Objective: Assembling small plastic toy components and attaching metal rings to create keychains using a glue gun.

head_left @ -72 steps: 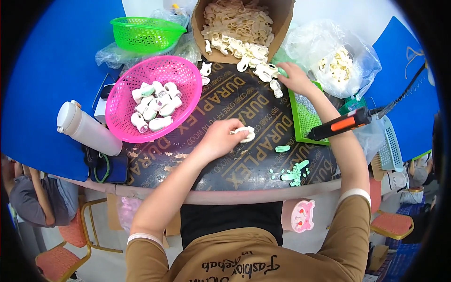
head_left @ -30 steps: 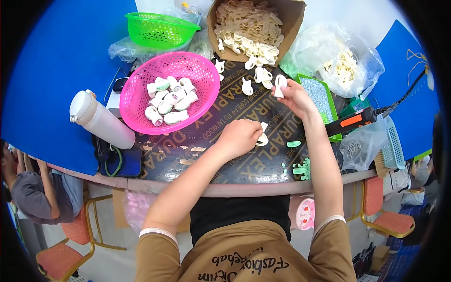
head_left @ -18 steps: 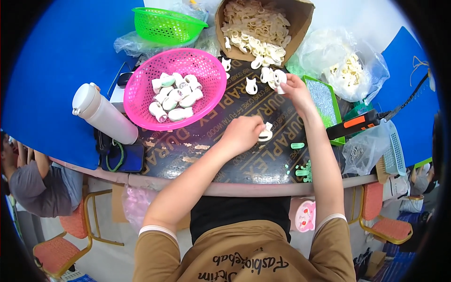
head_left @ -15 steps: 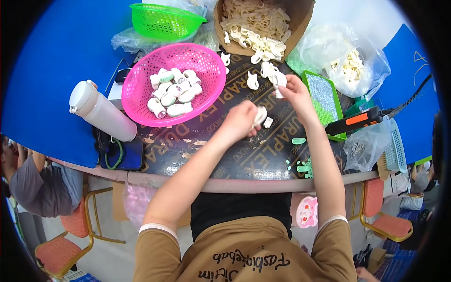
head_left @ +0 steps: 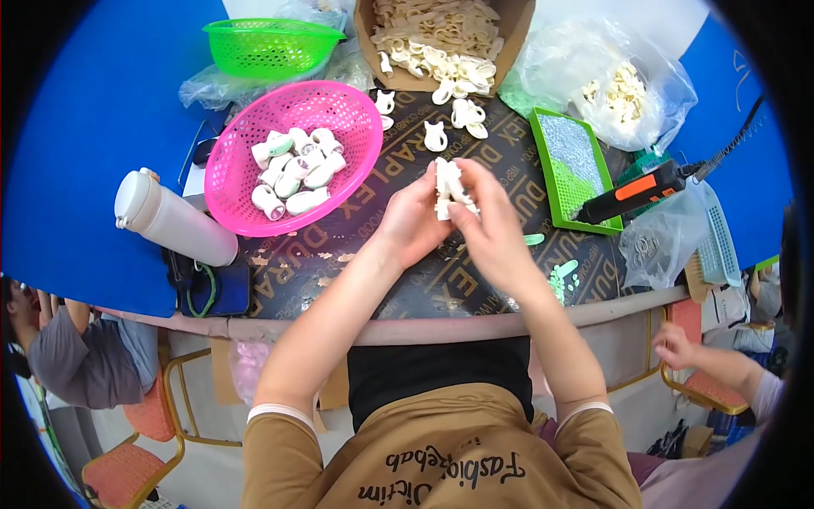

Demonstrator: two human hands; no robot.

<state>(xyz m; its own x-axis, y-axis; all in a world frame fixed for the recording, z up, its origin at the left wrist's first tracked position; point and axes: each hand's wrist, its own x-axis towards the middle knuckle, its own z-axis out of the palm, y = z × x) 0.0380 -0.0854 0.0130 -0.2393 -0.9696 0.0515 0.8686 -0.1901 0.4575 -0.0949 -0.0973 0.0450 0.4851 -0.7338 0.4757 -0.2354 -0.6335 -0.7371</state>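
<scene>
Nearest to me, below the counter [head_left: 424, 299] and well to the right of the pink basket [head_left: 352, 127], another person's hand [head_left: 676, 346] shows. On the counter, to the right of the pink basket and closer than it, lie small green bits [head_left: 560, 276].

Just beyond these, beside the basket's right side, the person's two hands meet over a white hollow piece [head_left: 448, 187]. The right hand [head_left: 494, 227] has its thumb and fingers clamped on it. The fingers of the left hand [head_left: 410, 219] come up against its left side, but I can't tell how firmly they close, nor whether this is one piece or two pressed together.

The basket itself holds a modest pile of plump white bodies [head_left: 292, 172], one with green on it; I'd judge these the part already done, and the piece in the hands not yet finished. To the basket's left, just beside it, leans a white bottle [head_left: 178, 219]; well to its right sit a green tray [head_left: 543, 161] and a black-and-orange tool [head_left: 632, 195].

Farther back, right of the basket, a few loose pieces [head_left: 435, 136] lie out. Behind them, a carton [head_left: 510, 53] is heaped with many more, so most of the work looks left to do. Directly behind the basket stands a bright green basket [head_left: 271, 55].
</scene>
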